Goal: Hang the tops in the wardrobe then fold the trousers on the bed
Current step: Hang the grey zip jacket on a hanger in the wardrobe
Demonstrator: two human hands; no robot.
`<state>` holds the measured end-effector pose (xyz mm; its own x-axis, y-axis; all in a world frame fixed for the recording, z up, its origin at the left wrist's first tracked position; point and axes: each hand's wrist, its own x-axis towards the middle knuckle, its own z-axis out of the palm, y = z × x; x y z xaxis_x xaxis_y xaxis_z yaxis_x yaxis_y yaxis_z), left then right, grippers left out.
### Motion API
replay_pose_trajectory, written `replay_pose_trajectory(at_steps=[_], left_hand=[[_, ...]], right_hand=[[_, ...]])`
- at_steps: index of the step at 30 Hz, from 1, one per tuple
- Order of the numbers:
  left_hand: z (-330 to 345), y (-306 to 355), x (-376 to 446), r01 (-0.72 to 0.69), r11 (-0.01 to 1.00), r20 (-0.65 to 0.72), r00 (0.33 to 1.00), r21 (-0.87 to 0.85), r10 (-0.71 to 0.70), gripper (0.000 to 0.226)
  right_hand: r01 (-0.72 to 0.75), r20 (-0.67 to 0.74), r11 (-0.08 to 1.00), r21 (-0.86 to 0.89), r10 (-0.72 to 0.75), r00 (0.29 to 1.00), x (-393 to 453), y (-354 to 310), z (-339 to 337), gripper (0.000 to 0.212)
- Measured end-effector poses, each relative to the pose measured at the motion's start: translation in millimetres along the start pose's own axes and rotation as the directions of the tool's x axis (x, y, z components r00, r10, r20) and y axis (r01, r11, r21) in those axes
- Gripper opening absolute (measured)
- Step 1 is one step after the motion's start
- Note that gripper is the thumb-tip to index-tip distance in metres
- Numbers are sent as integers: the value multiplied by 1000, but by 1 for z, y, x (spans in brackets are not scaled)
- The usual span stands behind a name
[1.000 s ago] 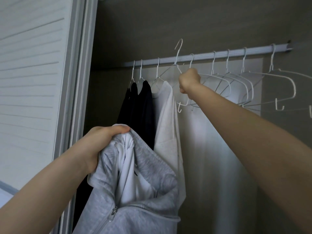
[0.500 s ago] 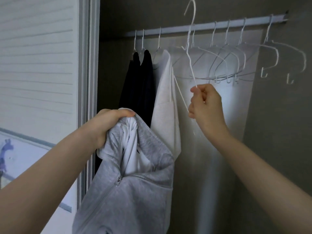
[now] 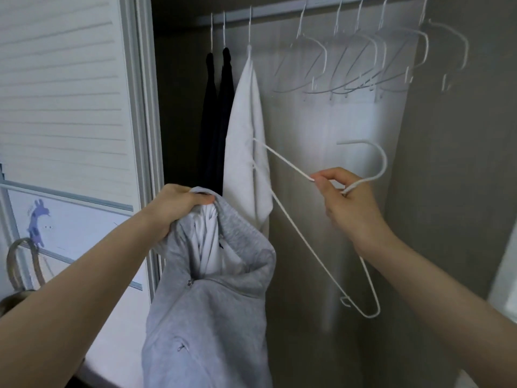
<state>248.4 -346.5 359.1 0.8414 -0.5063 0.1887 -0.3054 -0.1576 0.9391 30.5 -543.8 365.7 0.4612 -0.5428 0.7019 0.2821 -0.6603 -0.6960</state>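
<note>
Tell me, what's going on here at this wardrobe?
A person is hanging up clothes. The left hand grips a grey zip-up top by its collar, and the right hand holds a white hanger, off the rail and not yet in the top. Two dark garments and a white one hang on the rail beside empty hangers.

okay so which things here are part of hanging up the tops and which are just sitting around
Part of the job: grey zip top, white hanger, rail, left hand, right hand.
Just there: giraffe picture, bag handle, slatted door.
</note>
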Motion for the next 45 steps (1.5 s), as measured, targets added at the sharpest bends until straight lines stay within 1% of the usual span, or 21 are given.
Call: replay_pose_trajectory(at_steps=[3,6,10,12,14,16,19,22,25,28,29,30,31,32,33,34,36,38,40,42,45], left_hand=[[0,-6,0,-73,989,-29,997,132,77,8],[3,-6,-3,-243,849,21,964,470,264,13],[19,0,-21,-357,594,89,897,721,432,15],[31,5,-35,-366,511,89,869,778,487,20],[38,13,-46,-365,476,85,855,800,512,25],[44,21,-55,-358,516,68,865,778,496,27],[57,33,-65,-321,684,0,905,656,425,30],[66,45,-73,-256,810,-18,950,527,312,28],[64,54,-81,-235,890,101,972,390,213,38],[60,65,-92,-235,957,286,941,170,180,29],[58,64,-94,-324,928,295,919,186,261,28],[55,63,-94,-475,822,292,872,314,392,30],[50,61,-93,-596,612,297,798,519,525,36],[46,59,-93,-634,390,332,722,668,607,44],[44,57,-92,-657,258,383,665,708,641,49],[42,55,-92,-670,230,419,656,706,628,47],[44,53,-93,-690,289,430,668,664,607,39],[51,51,-90,-690,282,404,653,667,641,41],[56,51,-92,-702,263,395,625,662,673,39],[61,48,-95,-714,282,383,616,641,688,39],[58,42,-91,-700,342,324,633,627,703,42]], right_hand=[[14,197,999,32,-20,980,-18,-13,-18,17],[-81,395,995,-53,96,914,-28,-18,-29,17],[-213,450,970,-119,244,859,-34,-7,-23,15],[-274,455,955,-117,297,840,-35,-2,-13,16],[-296,440,948,-114,315,841,-35,3,-3,17],[-246,413,959,-142,283,865,-34,8,8,18],[-148,406,966,-212,224,886,-36,11,27,22],[-98,364,982,-160,151,919,-39,7,41,24],[-149,263,989,3,143,954,-35,2,37,28],[-233,196,952,198,194,961,-34,-2,26,41],[-253,185,940,231,213,959,-35,-4,21,41],[-272,177,927,259,231,957,-35,-7,16,39],[-290,167,911,294,250,954,-35,-9,11,36],[-310,158,889,337,271,950,-35,-11,6,35],[-322,149,865,386,286,947,-35,-13,2,36],[-327,146,837,438,293,945,-35,-16,0,38],[-318,140,805,501,287,948,-37,-19,1,40],[-303,127,818,489,276,953,-37,-22,4,40],[-269,115,856,442,243,963,-38,-25,8,39],[-159,69,925,344,145,987,-38,-26,13,39],[-22,105,980,199,1,994,-34,-28,13,28]])
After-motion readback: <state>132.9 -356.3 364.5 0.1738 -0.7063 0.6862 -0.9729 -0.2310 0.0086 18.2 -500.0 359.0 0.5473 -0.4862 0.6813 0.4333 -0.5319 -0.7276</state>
